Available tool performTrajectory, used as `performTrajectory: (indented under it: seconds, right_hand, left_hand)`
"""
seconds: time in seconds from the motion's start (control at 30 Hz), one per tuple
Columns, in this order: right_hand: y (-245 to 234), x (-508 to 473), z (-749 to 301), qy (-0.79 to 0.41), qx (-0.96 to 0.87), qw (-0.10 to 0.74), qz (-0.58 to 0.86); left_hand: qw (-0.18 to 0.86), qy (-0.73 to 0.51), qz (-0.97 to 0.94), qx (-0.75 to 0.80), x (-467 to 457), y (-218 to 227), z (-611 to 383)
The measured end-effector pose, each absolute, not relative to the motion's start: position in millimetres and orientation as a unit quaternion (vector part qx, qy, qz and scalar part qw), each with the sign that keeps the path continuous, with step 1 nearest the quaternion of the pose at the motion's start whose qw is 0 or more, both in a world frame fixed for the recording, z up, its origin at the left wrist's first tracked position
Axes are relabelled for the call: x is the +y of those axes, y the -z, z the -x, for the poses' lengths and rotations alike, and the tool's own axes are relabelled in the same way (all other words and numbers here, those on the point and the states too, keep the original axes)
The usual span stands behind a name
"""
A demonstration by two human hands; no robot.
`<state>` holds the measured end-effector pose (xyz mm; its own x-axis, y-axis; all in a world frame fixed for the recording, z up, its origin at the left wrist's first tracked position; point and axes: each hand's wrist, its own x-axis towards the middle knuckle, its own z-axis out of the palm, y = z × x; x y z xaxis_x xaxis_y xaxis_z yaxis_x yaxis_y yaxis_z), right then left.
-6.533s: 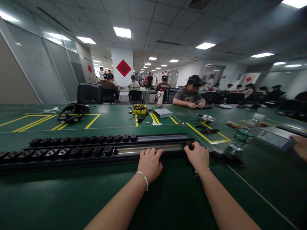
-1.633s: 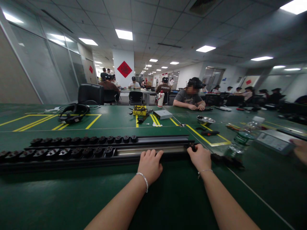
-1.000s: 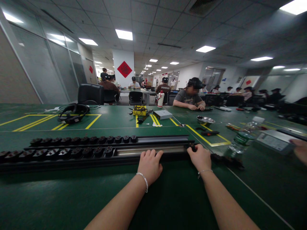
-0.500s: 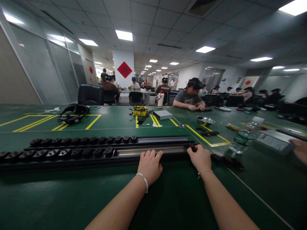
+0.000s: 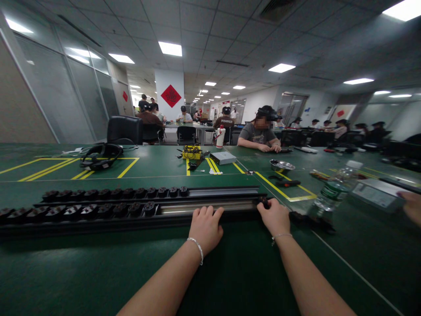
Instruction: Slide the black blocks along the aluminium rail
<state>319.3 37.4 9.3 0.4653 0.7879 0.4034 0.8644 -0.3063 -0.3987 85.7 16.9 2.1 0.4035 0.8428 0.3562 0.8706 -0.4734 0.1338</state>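
Observation:
Two long black rails lie across the green table; the near rail (image 5: 204,206) has a bare silver channel on its right half and several black sliders (image 5: 98,210) packed on its left half. The far rail (image 5: 223,190) carries a similar row of sliders. My left hand (image 5: 205,227) rests on the near rail's front edge, fingers curled over it. My right hand (image 5: 275,217) is closed in a pinch on a small black slider (image 5: 263,201) at the rail's right end.
More black sliders (image 5: 311,220) lie loose right of my right hand. A plastic water bottle (image 5: 333,186), a grey box (image 5: 376,192) with another person's hand (image 5: 412,206), a metal bowl (image 5: 282,164), headset (image 5: 98,156), yellow device (image 5: 191,152). A person sits across the table.
Almost nothing differs. My right hand has shifted slightly down and right at the rail's end since the oldest frame; my left hand has stayed on the rail.

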Motion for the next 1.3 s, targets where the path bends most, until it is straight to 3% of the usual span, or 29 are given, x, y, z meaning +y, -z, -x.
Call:
performTrajectory:
  seconds: [1.3]
  right_hand:
    - [-9.4,37.3,-319.0,0.067,-0.513,0.291,0.805]
  left_hand:
    - [0.044,0.193,0.834,-0.515,16.2,-1.9,-86.5]
